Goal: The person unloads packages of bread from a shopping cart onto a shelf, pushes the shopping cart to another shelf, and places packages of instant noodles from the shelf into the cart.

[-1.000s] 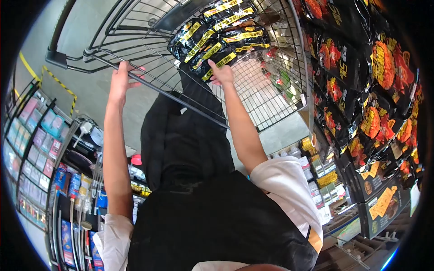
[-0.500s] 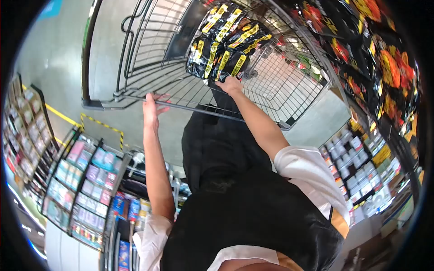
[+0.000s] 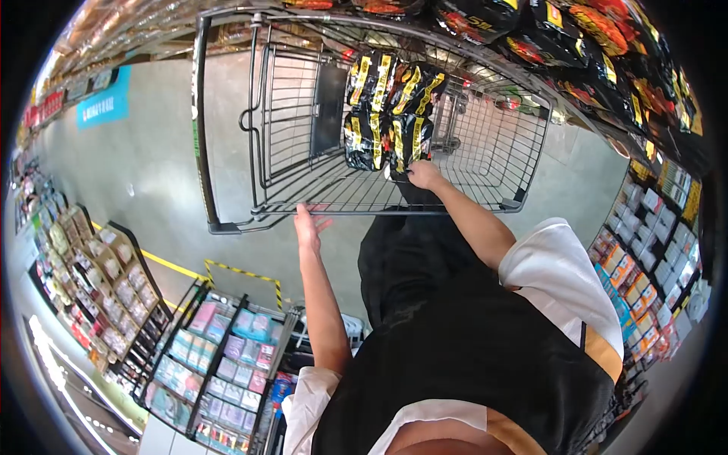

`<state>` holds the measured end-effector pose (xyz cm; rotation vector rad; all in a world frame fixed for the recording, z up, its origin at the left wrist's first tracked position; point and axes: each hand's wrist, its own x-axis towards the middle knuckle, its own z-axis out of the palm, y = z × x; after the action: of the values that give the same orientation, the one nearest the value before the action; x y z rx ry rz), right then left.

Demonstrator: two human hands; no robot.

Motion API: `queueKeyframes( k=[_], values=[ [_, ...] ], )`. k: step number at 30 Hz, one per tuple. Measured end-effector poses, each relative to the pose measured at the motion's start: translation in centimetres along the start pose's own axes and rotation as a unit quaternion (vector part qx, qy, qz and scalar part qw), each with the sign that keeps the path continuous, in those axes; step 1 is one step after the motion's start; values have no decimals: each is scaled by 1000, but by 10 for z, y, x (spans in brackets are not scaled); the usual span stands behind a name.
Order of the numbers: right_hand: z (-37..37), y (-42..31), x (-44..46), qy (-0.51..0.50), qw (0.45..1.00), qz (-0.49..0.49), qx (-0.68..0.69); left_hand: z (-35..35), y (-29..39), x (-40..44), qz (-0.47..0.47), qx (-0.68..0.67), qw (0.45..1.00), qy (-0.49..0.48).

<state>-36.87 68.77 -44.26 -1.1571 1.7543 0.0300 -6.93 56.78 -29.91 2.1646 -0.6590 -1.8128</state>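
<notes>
A wire shopping cart [image 3: 356, 209] stands before me, its long near rail running across the view. Inside it, several shiny black packs with yellow strips [image 3: 377, 142] are stacked in two columns. My right hand [image 3: 426, 175] reaches over the rail with curled fingers at the bottom edge of the lower right pack; the fingertips are partly hidden. At the near rail, left of the packs, my left hand [image 3: 308, 225] rests against the bar with its fingers stretched out and apart. A dark flat panel [image 3: 329, 110] sits in the cart beside the packs.
Black and red packs [image 3: 576, 53] fill a shelf along the upper right. Racks of small pastel packets [image 3: 227, 364] stand at lower left, by yellow-black floor tape [image 3: 243, 273]. More shelving [image 3: 644, 250] is at right. Grey floor [image 3: 152, 174] lies left of the cart.
The view has turned, so cart, packs and both hands appear farther right and lower. The packs now look straighter, in neater columns. My right hand stays at the packs, my left at the rail.
</notes>
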Motion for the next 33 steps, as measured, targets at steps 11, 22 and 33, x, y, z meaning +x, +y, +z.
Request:
queueKeyframes(
  k=[11,22,33],
  values=[
    [-111,-14,-57,6,995,-96,31,-7,-7,13,12,8,1000,-3],
    [-209,-16,-163,55,984,-137,104,-1,-1,4,11,-1,1000,8],
    [-130,138,-44,76,993,87,-38,0,6,-5,-8,25,1000,14]
  ],
)
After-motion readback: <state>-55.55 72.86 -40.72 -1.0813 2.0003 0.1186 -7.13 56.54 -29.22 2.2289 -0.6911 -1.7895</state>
